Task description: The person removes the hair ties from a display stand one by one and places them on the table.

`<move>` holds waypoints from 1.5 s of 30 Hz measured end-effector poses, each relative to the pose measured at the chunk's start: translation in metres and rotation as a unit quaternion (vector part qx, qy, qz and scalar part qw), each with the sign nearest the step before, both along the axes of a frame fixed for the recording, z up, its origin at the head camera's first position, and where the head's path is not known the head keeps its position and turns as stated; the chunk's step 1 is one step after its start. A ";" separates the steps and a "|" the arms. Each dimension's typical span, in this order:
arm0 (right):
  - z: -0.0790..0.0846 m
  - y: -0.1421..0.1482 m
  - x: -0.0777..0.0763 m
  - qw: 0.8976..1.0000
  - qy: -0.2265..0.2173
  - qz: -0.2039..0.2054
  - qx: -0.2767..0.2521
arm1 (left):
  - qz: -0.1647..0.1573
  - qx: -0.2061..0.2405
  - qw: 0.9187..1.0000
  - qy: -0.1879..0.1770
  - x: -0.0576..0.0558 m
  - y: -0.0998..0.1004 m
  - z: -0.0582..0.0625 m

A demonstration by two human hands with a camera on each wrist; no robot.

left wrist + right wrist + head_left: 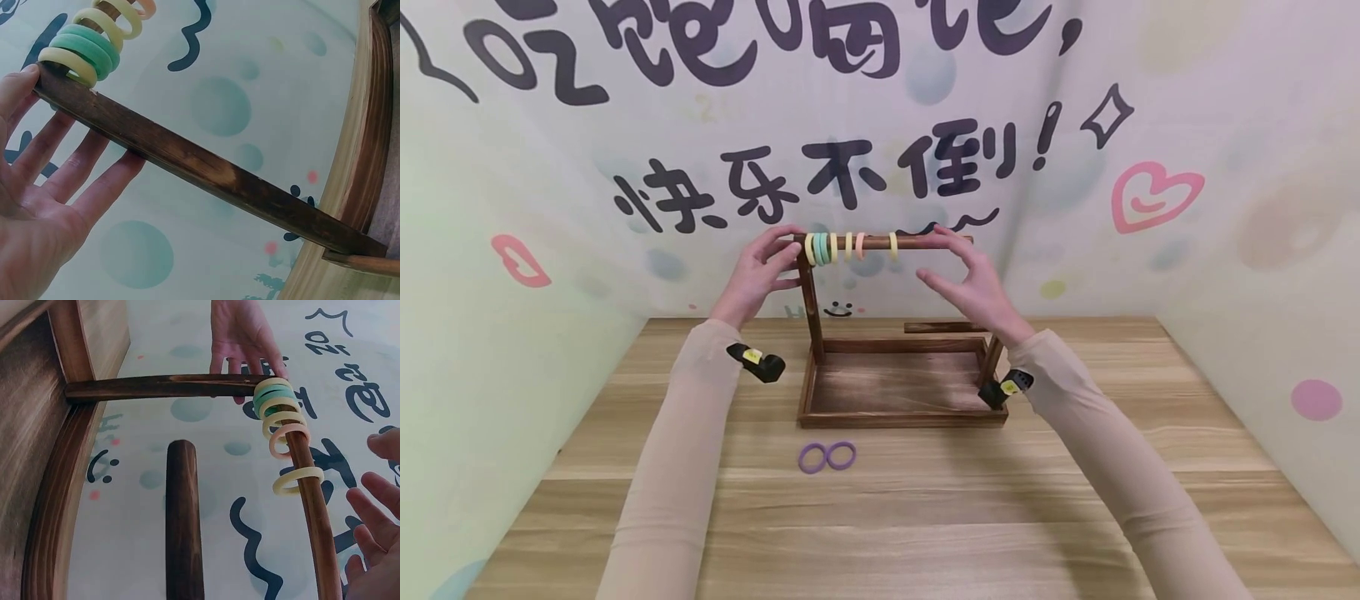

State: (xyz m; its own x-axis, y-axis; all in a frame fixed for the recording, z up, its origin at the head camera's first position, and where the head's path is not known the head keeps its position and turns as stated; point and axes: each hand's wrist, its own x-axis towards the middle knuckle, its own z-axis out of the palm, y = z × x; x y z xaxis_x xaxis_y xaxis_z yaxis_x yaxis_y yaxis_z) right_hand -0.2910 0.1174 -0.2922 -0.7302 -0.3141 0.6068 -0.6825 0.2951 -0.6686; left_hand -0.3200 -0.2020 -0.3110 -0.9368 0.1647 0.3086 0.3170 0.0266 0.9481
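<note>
The left hand (756,273) reaches up to the dark-brown wooden upright post (812,308), its fingers spread and nearly straight against it, the thumb tip at the post's top end. The right hand (976,285) hovers near the free end of the brown round wooden upper rod (876,242), thumb and fingers parted, grasping nothing.

Threaded on that rod, bunched by the post, are a pale-yellow ring, two teal rings, two more pale-yellow rings and a pink ring (860,247); another pale-yellow ring (892,244) sits apart, nearer the right hand.

Bare rod runs beyond it. The dark-brown wooden lower rod (943,327) points left, its end free, with open air above. Two purple rings (827,457) lie on the table before the rectangular brown wooden tray's front edge (902,419).
</note>
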 end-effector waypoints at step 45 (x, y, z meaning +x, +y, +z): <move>0.003 -0.019 -0.049 0.966 0.133 -0.050 0.216 | -0.014 -0.008 1.000 0.010 -0.001 -0.001 -0.002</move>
State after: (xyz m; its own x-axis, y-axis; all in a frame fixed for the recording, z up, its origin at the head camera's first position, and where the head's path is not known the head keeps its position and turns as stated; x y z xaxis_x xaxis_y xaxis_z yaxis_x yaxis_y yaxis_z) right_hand -0.3397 0.0986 -0.2888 -0.6061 -0.5160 0.6053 -0.7672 0.5802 -0.2734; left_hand -0.3206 -0.2034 -0.3129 -0.9255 0.1958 0.3243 0.3368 0.0334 0.9410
